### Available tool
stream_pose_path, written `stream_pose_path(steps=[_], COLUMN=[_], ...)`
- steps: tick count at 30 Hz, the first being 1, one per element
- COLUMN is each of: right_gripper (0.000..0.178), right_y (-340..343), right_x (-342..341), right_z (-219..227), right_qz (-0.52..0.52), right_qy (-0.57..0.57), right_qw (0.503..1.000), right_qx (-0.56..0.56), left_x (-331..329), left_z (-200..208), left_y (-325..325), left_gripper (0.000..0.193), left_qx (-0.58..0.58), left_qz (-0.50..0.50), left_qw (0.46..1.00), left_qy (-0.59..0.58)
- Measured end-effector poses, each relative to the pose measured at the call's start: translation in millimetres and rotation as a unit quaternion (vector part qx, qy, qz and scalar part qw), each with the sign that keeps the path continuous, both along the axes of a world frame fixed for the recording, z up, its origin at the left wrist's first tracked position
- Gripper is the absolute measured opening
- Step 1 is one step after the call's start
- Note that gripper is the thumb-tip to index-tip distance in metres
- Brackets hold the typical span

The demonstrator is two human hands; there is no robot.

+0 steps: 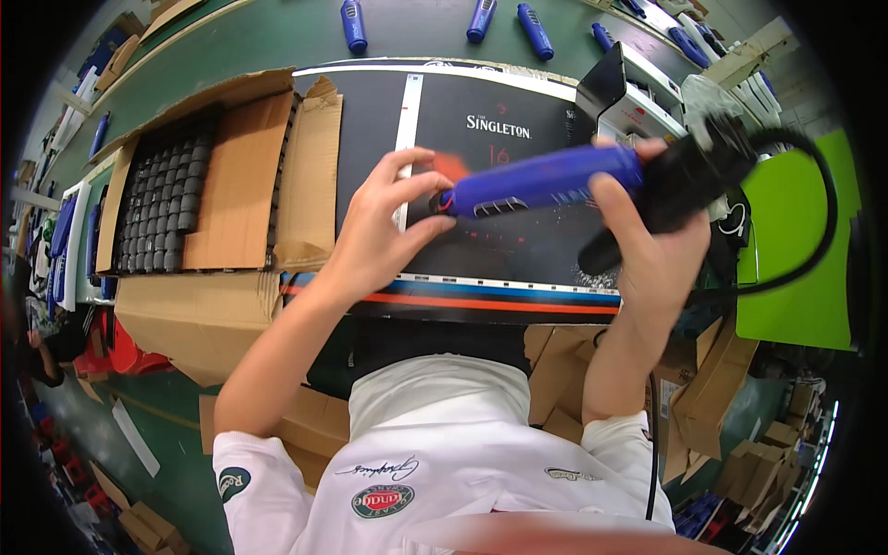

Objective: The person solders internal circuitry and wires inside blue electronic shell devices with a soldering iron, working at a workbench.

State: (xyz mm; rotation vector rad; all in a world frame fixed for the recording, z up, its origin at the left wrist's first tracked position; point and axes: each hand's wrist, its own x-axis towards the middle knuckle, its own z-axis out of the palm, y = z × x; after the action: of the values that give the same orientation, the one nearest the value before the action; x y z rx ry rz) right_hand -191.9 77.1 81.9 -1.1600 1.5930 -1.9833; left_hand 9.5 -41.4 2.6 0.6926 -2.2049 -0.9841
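In front of my chest, a blue tube-shaped housing [536, 182] slants between my hands above a black printed board. My left hand [393, 208] closes thumb and fingers around its left end, on a small black cap [442, 202] with a bit of red showing. At the other end, the thumb and fingers of my right hand [652, 222] grip the blue housing. Against that palm lies a bulky black cylindrical tool [694, 171] with a thick black cable. The tool is blurred, and whether it joins the housing cannot be made out. An orange-red blurred thing [450, 166] shows behind my left fingers.
To the left, an opened cardboard box [305, 176] holds rows of black round parts [162, 199]. Several blue housings [353, 26] lie on the green bench beyond. A white and black box [629, 102] stands at the back right. The black cable [830, 213] loops over a lime-green panel [795, 277].
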Motion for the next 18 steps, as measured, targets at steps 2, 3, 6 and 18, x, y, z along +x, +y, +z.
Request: stream_pose_path(steps=[2, 3, 6, 18], right_gripper=[0.043, 0.042, 0.045, 0.05], right_y=[-16.3, -23.7, -40.3, -37.1], right_x=[9.2, 14.1, 26.5, 4.0], right_z=[-0.3, 2.1, -3.9, -15.2], right_qz=[0.0, -0.004, 0.034, 0.09], right_qy=[0.047, 0.1, 0.115, 0.23], right_qw=[0.998, 0.992, 0.989, 0.966], right_qx=[0.044, 0.08, 0.09, 0.071], left_x=[-5.9, -10.7, -16.2, -65.0], left_z=[-19.2, -24.2, -41.3, 8.2], left_y=[-9.3, -9.7, -13.6, -10.8], left_gripper=[0.039, 0.039, 0.041, 0.027], left_qx=[-0.011, -0.068, -0.123, 0.102], left_qz=[-0.006, 0.019, 0.046, -0.052], left_qw=[1.0, 0.997, 0.986, 0.974], left_qy=[0.003, -0.043, -0.106, 0.194])
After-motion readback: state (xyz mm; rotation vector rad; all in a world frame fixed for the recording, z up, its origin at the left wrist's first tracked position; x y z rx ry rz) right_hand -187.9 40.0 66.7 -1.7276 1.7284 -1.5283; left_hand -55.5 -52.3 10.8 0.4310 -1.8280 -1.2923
